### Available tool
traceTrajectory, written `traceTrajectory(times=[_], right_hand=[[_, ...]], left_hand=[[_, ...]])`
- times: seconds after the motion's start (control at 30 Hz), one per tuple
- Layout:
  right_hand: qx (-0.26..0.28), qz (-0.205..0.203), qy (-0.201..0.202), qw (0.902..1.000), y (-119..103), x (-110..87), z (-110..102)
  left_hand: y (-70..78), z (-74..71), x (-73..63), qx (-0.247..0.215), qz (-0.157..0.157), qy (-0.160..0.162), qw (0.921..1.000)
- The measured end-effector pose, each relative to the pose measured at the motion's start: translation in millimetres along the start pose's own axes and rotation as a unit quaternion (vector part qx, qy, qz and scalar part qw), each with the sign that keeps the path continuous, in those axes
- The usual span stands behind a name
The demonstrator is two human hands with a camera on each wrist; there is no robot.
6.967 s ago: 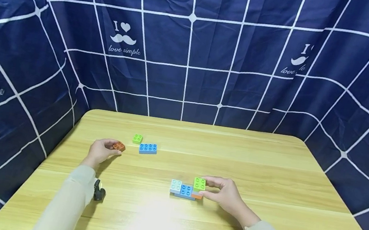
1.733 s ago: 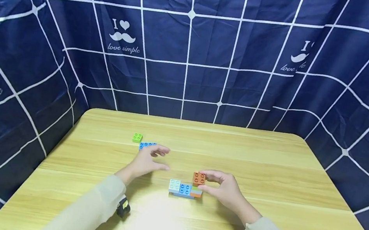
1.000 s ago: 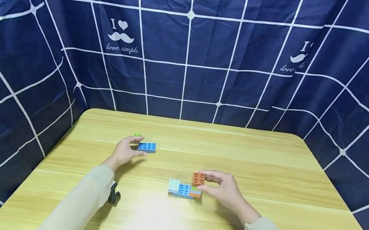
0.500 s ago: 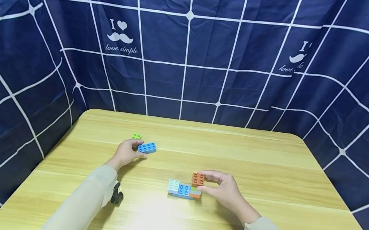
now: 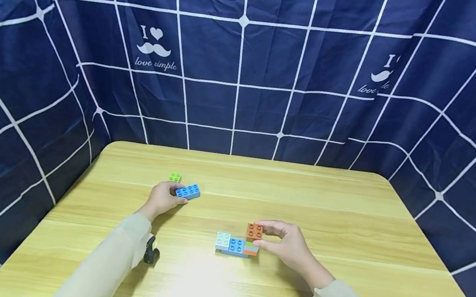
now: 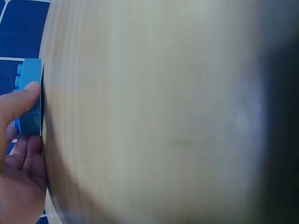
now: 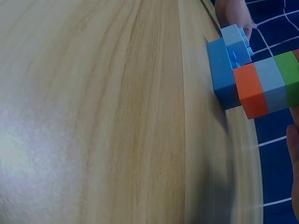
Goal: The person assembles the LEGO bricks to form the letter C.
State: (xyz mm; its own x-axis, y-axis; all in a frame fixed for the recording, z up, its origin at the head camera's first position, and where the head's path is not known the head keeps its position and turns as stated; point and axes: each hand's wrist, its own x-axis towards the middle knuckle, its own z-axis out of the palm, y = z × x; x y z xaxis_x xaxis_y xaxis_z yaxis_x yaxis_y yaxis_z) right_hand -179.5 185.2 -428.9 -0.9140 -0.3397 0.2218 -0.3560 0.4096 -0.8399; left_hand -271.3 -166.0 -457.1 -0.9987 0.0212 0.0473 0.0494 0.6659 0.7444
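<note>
My left hand (image 5: 161, 198) pinches a long blue toy brick (image 5: 188, 192) by its left end, thumb on the near side; the left wrist view shows this blue brick (image 6: 32, 100) edge-on, close over the wood. A small lime green brick (image 5: 175, 177) lies just behind it. With thumb and fingers, my right hand (image 5: 290, 244) holds the reddish-brown brick (image 5: 254, 232) on top of a stack. Under it come a green brick (image 7: 286, 70), a pale grey-blue one (image 7: 271, 84) and an orange one (image 7: 251, 91), on the right end of a blue base brick (image 7: 223, 74). A pale blue-white brick (image 5: 222, 240) sits on the left end.
The light wooden table (image 5: 326, 201) has rounded far corners. A dark blue curtain (image 5: 261, 111) with white grid lines stands behind it and along both sides. Glare brightens the table's near middle.
My left hand has gone from beside the stack back to the long blue brick, gripped it and turned it slightly. The reddish-brown brick, earlier in my left hand, now tops the stack under my right.
</note>
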Motion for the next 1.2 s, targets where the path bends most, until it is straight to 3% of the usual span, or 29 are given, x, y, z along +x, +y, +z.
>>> traceTrajectory(times=[0.1,0.23,0.47,0.8,1.2], right_hand=[[0.004,0.006,-0.001,1.0,-1,0.1,1],[0.006,0.008,0.001,1.0,-1,-0.4,1],[0.009,0.002,-0.001,1.0,-1,-0.2,2],[-0.007,0.016,0.001,0.9998,-1,0.2,2],[0.007,0.011,0.0,0.9999,-2,0.0,2]], left_hand=[[0.7,-1.9,-1.7,-0.025,0.005,0.001,0.9997],[6.1,-3.2,-3.8,-0.056,0.038,-0.003,0.9977],[29.4,-1.7,-17.6,-0.1,0.094,-0.005,0.9906],[75.0,13.6,-41.8,-0.15,0.19,-0.053,0.9689],[103.2,28.2,-61.0,-0.151,0.257,-0.106,0.9485]])
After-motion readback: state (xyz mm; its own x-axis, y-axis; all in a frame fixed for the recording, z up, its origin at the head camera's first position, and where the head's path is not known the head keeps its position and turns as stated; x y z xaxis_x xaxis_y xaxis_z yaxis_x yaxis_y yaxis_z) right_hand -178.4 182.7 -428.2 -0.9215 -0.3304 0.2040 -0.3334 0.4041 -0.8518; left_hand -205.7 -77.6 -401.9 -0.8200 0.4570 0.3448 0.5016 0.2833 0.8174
